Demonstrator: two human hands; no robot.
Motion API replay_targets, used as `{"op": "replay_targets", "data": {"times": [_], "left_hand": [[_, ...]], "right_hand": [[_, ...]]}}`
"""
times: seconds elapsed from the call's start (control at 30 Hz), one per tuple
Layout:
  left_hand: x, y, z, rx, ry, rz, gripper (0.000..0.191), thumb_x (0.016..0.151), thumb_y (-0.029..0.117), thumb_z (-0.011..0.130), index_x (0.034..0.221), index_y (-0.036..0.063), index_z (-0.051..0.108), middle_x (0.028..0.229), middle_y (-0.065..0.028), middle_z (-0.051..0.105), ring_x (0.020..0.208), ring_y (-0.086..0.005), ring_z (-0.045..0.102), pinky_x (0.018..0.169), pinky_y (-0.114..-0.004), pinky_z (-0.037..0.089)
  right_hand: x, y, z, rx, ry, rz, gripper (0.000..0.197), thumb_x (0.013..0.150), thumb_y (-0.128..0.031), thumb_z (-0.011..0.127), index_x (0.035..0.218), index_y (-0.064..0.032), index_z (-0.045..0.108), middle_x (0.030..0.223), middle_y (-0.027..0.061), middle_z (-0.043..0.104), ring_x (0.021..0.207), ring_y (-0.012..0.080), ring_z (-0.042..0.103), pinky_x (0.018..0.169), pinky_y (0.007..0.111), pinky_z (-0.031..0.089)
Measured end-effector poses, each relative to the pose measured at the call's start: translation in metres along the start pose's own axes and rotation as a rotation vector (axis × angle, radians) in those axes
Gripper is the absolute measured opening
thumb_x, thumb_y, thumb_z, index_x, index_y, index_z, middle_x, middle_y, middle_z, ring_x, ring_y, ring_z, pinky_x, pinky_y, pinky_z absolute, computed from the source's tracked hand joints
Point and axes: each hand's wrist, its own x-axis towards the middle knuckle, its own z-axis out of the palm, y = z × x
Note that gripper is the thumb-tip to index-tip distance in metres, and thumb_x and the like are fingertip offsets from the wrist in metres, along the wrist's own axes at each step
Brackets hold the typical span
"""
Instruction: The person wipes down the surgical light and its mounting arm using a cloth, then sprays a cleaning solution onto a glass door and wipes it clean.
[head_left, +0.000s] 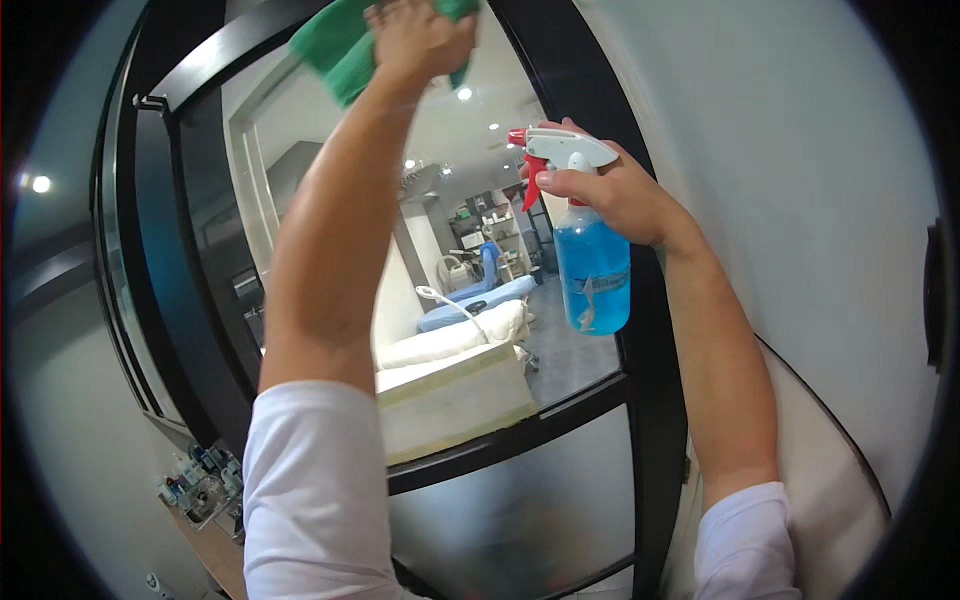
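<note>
My left hand (424, 41) is raised to the top of the view and presses a green cloth (337, 56) against the upper part of a glass pane (502, 172). The hand and cloth are slightly blurred. In my right hand (637, 195) is a clear spray bottle (592, 270) holding blue liquid, with a white head and a red trigger and nozzle tip. The nozzle points left, and the bottle hangs upright in front of the pane's right side. A torn label clings to the bottle. My left forearm hides part of the glass.
A black door frame (652, 390) surrounds the pane, with a frosted panel (517, 502) below. Through the glass show treatment beds (480, 300) and shelves (487, 221). At lower left, a counter (199, 540) bears several bottles (199, 469). A pale wall (795, 150) stands at right.
</note>
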Motion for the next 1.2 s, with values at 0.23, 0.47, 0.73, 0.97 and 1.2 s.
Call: {"op": "replay_targets", "data": {"times": [0.23, 0.47, 0.73, 0.97, 1.2], "left_hand": [[0.0, 0.051, -0.029, -0.181, -0.336, 0.224, 0.092, 0.095, 0.056, 0.04, 0.153, -0.0104, 0.015, 0.161, -0.0262, 0.018, 0.151, -0.0378, 0.015, 0.124, -0.043, 0.01], [-0.129, -0.059, -0.06, -0.425, -0.173, 0.101, 0.077, 0.093, 0.049, 0.054, 0.151, 0.0033, 0.034, 0.15, -0.0275, 0.04, 0.141, -0.0412, 0.037, 0.121, -0.045, 0.023], [-0.105, -0.168, -0.054, 0.162, 0.237, -0.527, 0.081, 0.094, 0.061, 0.034, 0.139, -0.0048, 0.05, 0.154, -0.0277, 0.035, 0.141, -0.0497, 0.031, 0.116, -0.062, 0.017], [-0.106, 0.044, -0.031, -0.21, -0.116, 0.374, 0.079, 0.091, 0.051, 0.052, 0.148, -0.0023, 0.038, 0.156, -0.0245, 0.034, 0.147, -0.0372, 0.027, 0.121, -0.049, 0.019], [-0.249, -0.078, -0.103, -0.158, -0.206, 0.059, 0.088, 0.091, 0.047, 0.058, 0.158, 0.0062, 0.017, 0.158, -0.0256, 0.025, 0.145, -0.0431, 0.028, 0.12, -0.05, 0.023]], "right_hand": [[-0.006, 0.005, -0.005, -0.026, 0.001, 0.033, 0.051, 0.084, -0.034, 0.073, 0.126, -0.0044, 0.066, 0.122, 0.0092, 0.065, 0.108, 0.0167, 0.058, 0.093, 0.029, 0.046], [-0.009, -0.011, -0.001, -0.05, 0.019, 0.073, 0.047, 0.084, -0.036, 0.069, 0.123, -0.0087, 0.066, 0.108, 0.0008, 0.067, 0.097, 0.0129, 0.057, 0.082, 0.028, 0.045], [-0.007, -0.003, 0.005, 0.025, 0.005, 0.037, 0.056, 0.084, -0.032, 0.07, 0.132, -0.0052, 0.06, 0.107, 0.0034, 0.068, 0.1, 0.0135, 0.059, 0.085, 0.029, 0.047], [-0.021, -0.001, -0.005, -0.043, 0.065, 0.113, 0.045, 0.086, -0.031, 0.069, 0.123, -0.006, 0.066, 0.099, 0.0012, 0.068, 0.087, 0.0101, 0.059, 0.077, 0.025, 0.047], [-0.058, -0.021, 0.022, 0.147, 0.058, 0.087, 0.058, 0.083, -0.029, 0.068, 0.133, -0.001, 0.058, 0.108, 0.0099, 0.069, 0.104, 0.0169, 0.062, 0.092, 0.029, 0.045]]}}
